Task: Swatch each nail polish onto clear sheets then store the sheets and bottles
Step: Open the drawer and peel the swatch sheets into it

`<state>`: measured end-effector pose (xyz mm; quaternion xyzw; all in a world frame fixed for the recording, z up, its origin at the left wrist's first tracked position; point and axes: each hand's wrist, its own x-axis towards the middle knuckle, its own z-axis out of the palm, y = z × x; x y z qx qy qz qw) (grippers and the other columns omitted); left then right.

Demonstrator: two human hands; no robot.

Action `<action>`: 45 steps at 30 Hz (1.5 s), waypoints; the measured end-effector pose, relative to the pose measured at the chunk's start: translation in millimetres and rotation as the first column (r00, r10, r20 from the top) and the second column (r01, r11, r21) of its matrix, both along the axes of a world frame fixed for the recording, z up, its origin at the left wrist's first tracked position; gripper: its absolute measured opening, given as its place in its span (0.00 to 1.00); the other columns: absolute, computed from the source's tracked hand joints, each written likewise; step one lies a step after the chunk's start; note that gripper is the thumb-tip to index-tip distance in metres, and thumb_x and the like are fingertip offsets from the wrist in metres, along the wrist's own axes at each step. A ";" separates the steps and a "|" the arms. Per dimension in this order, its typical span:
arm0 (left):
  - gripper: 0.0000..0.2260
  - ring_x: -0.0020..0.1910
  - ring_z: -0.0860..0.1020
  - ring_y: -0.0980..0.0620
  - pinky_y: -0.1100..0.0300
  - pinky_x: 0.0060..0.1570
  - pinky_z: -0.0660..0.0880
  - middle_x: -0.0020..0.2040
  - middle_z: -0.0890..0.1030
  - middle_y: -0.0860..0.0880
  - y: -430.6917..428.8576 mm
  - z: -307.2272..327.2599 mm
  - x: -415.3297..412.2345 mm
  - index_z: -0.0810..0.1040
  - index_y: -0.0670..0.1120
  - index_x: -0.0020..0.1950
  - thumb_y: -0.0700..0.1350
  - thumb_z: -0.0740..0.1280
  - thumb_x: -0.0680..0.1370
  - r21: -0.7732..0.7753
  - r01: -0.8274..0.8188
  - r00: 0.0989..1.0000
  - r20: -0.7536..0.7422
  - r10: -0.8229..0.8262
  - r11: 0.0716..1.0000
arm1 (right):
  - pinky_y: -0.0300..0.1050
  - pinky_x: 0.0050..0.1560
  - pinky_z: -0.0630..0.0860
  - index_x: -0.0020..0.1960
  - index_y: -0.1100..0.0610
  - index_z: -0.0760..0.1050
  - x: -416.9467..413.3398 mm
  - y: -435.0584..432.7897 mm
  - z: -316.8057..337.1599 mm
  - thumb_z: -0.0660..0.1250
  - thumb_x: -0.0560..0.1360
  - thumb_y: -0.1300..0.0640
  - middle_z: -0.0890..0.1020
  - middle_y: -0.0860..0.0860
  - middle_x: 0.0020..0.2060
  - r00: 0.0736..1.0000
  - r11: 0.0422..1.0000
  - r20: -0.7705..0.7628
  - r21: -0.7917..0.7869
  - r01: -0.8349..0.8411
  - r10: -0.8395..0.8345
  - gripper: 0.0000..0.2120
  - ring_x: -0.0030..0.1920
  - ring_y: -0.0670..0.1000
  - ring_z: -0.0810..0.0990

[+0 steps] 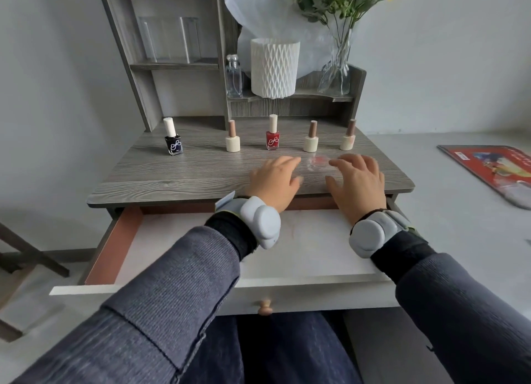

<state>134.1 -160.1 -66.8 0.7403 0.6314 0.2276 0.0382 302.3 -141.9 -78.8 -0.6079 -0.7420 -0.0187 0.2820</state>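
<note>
**On the grey desk: two flat hands either side of a swatched sheet**

Nearest the viewer, a round wooden knob sits on the white front of an open drawer, which has a pale, smooth floor and a rust-brown inner side. Both forearms in ribbed grey sleeves reach over it, each wrist carrying a rounded grey band device.

On the wood-grain desk top, the left hand and right hand lie palm down with fingers loosely spread, gripping nothing. Between their fingertips lies a clear sheet, glossy and nearly invisible but for a faint red smear. Whether the fingers actually touch its edges is too blurred to tell.

Just beyond stands a row of five upright, capped polish bottles. From the left:
- a square black bottle with a white cap
- a cream cylindrical bottle with a brown cap
- a red bottle with a cream cap
- a second cream bottle
- a third cream bottle

On the far shelf stand a glass perfume bottle, a white pleated cylinder and a glass vase of green stems. A clear acrylic holder occupies the upper left shelf. Far right, a red magazine lies flat.
</note>
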 end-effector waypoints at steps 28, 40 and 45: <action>0.22 0.74 0.58 0.54 0.49 0.71 0.50 0.71 0.69 0.57 -11.1 -18.5 6.9 0.71 0.53 0.70 0.60 0.59 0.78 0.131 0.105 0.951 -0.302 -0.061 0.986 | 0.58 0.75 0.48 0.61 0.47 0.79 16.9 -7.5 -5.8 0.59 0.80 0.45 0.67 0.47 0.73 0.996 0.996 0.038 -0.057 -0.073 0.075 0.15 0.78 0.54 0.49; 0.10 0.44 0.79 0.46 0.51 0.52 0.69 0.36 0.83 0.52 -23.6 -13.8 6.5 0.86 0.50 0.43 0.44 0.78 0.63 0.380 0.125 0.987 -0.141 -0.076 0.916 | 0.45 0.40 0.74 0.32 0.58 0.80 25.6 -23.4 0.8 0.66 0.76 0.51 0.80 0.49 0.27 0.934 0.998 -0.354 -0.006 -0.062 0.056 0.17 0.33 0.51 0.78; 0.08 0.40 0.78 0.48 0.56 0.48 0.70 0.35 0.83 0.55 -26.7 -17.6 3.6 0.86 0.52 0.41 0.42 0.77 0.64 0.488 0.179 0.980 -0.165 -0.111 0.855 | 0.26 0.32 0.72 0.33 0.57 0.82 28.9 -25.0 -0.8 0.67 0.77 0.47 0.84 0.48 0.28 0.853 0.937 -0.522 -0.298 -0.182 -0.001 0.19 0.29 0.44 0.80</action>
